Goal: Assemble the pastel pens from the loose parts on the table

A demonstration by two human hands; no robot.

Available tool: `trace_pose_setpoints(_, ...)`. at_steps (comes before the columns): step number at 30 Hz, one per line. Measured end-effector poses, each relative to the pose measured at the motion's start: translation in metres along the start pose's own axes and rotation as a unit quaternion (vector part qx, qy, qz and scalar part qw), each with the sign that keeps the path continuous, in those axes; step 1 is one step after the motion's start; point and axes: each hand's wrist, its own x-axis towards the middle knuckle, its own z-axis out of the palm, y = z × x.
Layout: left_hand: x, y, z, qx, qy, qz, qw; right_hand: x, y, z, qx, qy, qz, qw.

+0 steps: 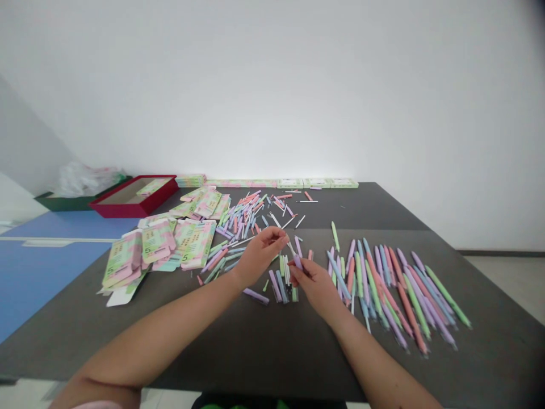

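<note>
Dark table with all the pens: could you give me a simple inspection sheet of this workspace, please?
Surface: dark table, mostly covered toward its left, middle and right.
Job's things: pastel pens in a loose row at right; loose parts heaped beyond the left hand.
Clutter: printed packets, overlapping, at left.
Grips: left hand pinches a thin white piece; right hand holds a purple piece.
Cables: nothing seen.
Surroundings: pale wall behind; red box, plastic bag and blue surface at left.

Red tray point(117, 211) beside green tray point(59, 203), plastic bag point(87, 179), white wall point(272, 85)
</note>
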Motion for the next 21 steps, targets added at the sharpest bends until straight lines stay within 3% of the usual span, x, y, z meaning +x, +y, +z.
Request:
trace_pose_setpoints(7, -0.007, -0.001, -0.006, 0.020, -0.023, 0.001, 1.000, -0.001, -0.001, -0.001, 0.007, 0.000, -0.002, 1.000)
trace_pose_setpoints(11, -0.014, -0.006, -0.022, 0.149, -0.040, 0.009, 0.988, -0.001, -0.003, -0.003, 0.014, 0.004, 0.000, 1.000)
trace_pose_setpoints(13, -0.021, -0.012, -0.034, 0.267, -0.066, 0.011, 0.961, -0.001, -0.003, -0.003, 0.019, 0.005, 0.000, 1.000)
trace_pose_setpoints(15, -0.030, -0.020, -0.046, 0.374, -0.148, 0.013, 0.915, -0.001, -0.004, -0.003, 0.020, 0.005, -0.002, 1.000)
trace_pose_setpoints(18, -0.049, -0.033, -0.059, 0.457, -0.269, 0.020, 0.847, -0.002, -0.006, -0.002, 0.019, 0.005, -0.004, 1.000)
trace_pose_setpoints(21, -0.065, -0.041, -0.064, 0.499, -0.274, 0.001, 0.822, -0.003, -0.006, -0.002, 0.023, 0.003, 0.001, 1.000)
